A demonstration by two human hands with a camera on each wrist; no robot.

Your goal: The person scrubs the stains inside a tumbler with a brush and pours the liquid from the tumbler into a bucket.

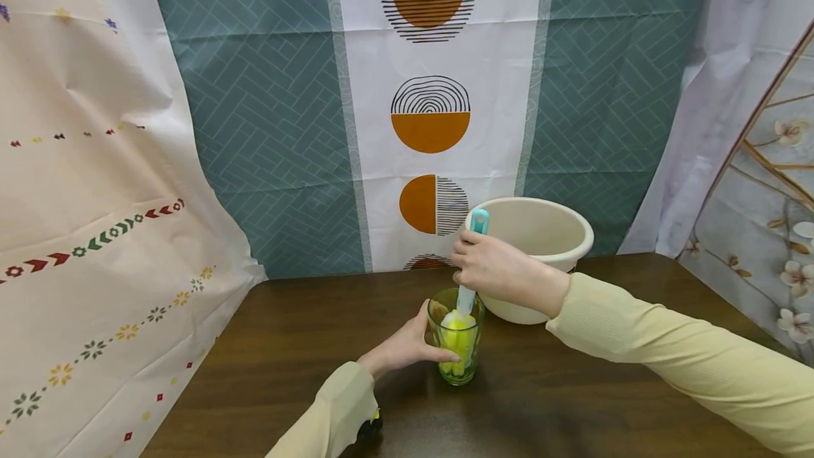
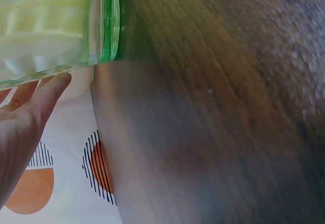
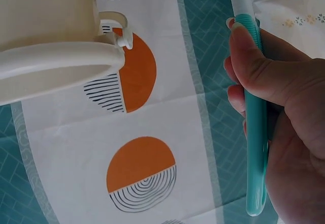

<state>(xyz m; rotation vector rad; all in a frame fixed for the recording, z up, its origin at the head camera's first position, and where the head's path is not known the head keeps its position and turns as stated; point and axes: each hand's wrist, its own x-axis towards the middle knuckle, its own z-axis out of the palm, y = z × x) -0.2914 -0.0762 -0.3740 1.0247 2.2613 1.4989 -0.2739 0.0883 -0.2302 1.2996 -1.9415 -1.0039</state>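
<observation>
1 right hand [image 1: 499, 271] grips a teal handle [image 3: 256, 132]; 1 left hand [image 1: 410, 345], a glass [image 1: 461, 341] (green).

No text, label, brand, number or sign can be read in any of the three views.
</observation>
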